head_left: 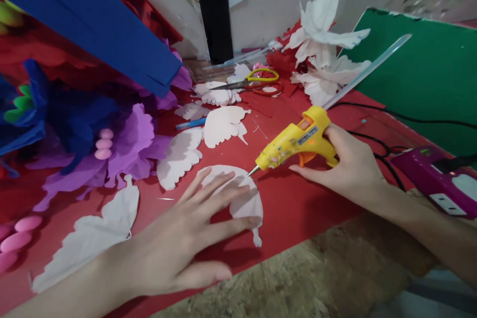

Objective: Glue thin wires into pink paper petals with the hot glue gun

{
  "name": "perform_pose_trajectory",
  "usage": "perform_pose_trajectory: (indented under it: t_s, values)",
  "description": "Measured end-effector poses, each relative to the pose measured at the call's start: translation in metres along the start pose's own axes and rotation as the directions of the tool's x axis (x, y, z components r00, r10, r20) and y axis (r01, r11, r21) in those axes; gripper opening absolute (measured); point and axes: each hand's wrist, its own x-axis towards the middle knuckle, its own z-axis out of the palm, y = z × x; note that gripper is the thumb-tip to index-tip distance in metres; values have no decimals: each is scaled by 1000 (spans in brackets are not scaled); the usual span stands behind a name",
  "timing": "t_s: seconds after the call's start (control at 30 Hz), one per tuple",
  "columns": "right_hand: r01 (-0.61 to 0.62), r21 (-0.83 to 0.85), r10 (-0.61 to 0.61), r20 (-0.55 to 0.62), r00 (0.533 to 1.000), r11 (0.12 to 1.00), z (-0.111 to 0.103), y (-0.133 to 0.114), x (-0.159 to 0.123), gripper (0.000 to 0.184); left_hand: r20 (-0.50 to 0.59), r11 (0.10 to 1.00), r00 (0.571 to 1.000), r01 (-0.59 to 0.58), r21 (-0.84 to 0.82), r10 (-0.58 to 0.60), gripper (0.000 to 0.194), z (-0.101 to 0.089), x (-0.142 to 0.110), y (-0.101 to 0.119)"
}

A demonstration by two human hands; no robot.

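My right hand (pixel 350 166) grips a yellow hot glue gun (pixel 294 141) by its handle, with a long clear glue stick (pixel 368 72) poking out of the back. Its metal nozzle points down at the edge of a white paper butterfly wing cutout (pixel 246 203). Fingers spread, my left hand (pixel 186 231) lies flat over that cutout on the red sheet (pixel 290 223). More white wing cutouts (pixel 223 124) rest just beyond, and a larger white cutout (pixel 93 223) is partly covered by my left forearm.
Scissors with yellow and red handles (pixel 261 77) lie on paper pieces at the back. A black phone (pixel 216 25) leans on the wall. Purple paper butterflies (pixel 130 144) crowd the left, white ones (pixel 320 39) the back right. A purple power strip (pixel 436 179) and cables are at right.
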Motion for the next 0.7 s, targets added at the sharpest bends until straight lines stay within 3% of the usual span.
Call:
perform_pose_trajectory:
  t_s: [0.07,0.13,0.2,0.3,0.4,0.43,0.5,0.57,0.7]
  values:
    - [39,-19,-39,-1,999,999,0,-3,-1,40,-147,990,983,94,-109,-109,30,-7,5,2]
    - [72,-30,-72,1,997,997,0,-5,-2,38,-259,960,935,194,-201,-243,22,-13,15,3]
    - [108,-30,-108,-6,994,994,1,-7,-3,35,-370,941,878,218,-258,-304,22,-20,32,2]
    - [157,-32,-157,-14,987,987,3,-9,-5,34,-464,924,808,248,-289,-362,14,-30,67,-2]
    - [169,-13,-169,5,986,986,3,-11,-5,31,-513,922,768,278,-270,-382,12,-45,107,-6]
    - [165,-8,-165,7,986,986,3,-11,-6,31,-486,920,784,290,-264,-387,12,-49,119,-6]
    - [153,-13,-153,3,988,988,3,-11,-6,33,-345,919,857,315,-238,-383,22,-58,141,-8]
    - [132,-24,-132,-1,991,991,4,-10,-5,36,-252,913,883,349,-211,-396,25,-62,157,-7]
    - [87,-31,-88,-12,996,996,3,-8,-3,43,-236,933,905,322,-162,-354,19,-63,168,-4]
